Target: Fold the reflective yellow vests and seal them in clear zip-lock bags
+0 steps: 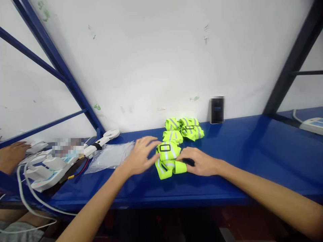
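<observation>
A folded neon-yellow reflective band [168, 158] with grey stripes and a black buckle lies on the blue shelf [242, 158] between my hands. My left hand [141, 155] hovers at its left side with fingers spread and holds nothing. My right hand [199, 162] rests on the shelf with its fingers curled against the band's lower right end. Behind them several more folded neon-yellow bands [185, 129] sit in a small heap near the wall.
Clear plastic bags [111, 156] lie left of my left hand. Further left are a white handheld fan [106, 138], a white device with cables [47, 169] and another person's hand [11, 155]. A dark small box [217, 110] leans on the wall. Blue rack posts stand at both sides.
</observation>
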Tool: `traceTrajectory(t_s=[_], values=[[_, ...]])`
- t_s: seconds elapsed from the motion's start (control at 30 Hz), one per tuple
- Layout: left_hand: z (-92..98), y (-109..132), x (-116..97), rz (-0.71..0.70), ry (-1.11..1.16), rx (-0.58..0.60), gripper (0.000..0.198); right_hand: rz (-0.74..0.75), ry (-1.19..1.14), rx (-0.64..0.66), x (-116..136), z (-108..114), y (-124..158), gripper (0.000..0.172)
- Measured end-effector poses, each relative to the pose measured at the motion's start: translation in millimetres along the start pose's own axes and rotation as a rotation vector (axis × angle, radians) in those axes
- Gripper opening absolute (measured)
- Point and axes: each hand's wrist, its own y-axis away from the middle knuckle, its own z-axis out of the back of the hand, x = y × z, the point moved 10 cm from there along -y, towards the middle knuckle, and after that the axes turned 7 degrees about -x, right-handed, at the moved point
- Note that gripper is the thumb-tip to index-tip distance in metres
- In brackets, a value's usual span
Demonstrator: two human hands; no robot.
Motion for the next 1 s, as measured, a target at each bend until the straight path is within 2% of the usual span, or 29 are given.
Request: traceTrajectory(t_s=[0.07,0.17,0.23,0.3,0.37,0.4,0.47,0.53,0.63,0.73,0.83,0.9,1.0], values=[[-30.4,-4,-21,-0.071,0.129,0.104,0.046,0.033,-0.045,0.048,8,-6,-1,0.026],[-56.8,-14,-20,-0.054,0.25,0.147,0.057,0.071,-0.126,0.116,14,-12,0,0.032],[-70.4,-19,-14,-0.047,0.293,0.202,0.071,0.05,-0.11,0.031,10,-4,-2,0.03],[-79.6,-21,-11,-0.056,0.333,0.257,0.081,0.048,-0.008,-0.119,6,12,-4,0.027],[-81.4,-20,-11,-0.052,0.375,0.259,0.079,0.093,0.11,-0.199,10,20,-5,0.027],[-80.7,-18,-12,-0.042,0.393,0.247,0.075,0.123,0.148,-0.183,13,19,-6,0.032],[-79.5,-13,-13,-0.012,0.407,0.225,0.067,0.133,0.167,-0.076,15,10,-13,0.044],[-78.3,-9,-14,0.017,0.388,0.205,0.055,0.058,0.129,0.061,8,-1,-22,0.05],[-74.5,-7,-12,0.07,0.415,0.161,0.044,-0.068,0.056,0.222,-6,-11,-37,0.045],[-71.8,-10,-2,0.146,0.549,0.117,0.042,-0.09,-0.043,0.275,-13,-14,-49,0.039],[-77.2,-12,15,0.257,0.683,0.103,0.031,-0.159,-0.163,0.124,-28,-7,-53,0.03],[-87.2,-11,26,0.371,0.792,0.122,0.036,-0.253,-0.232,-0.042,-41,-1,-49,0.026],[-96.4,-10,32,0.447,0.902,0.137,0.044,-0.356,-0.371,-0.17,-51,-4,-40,0.029]])
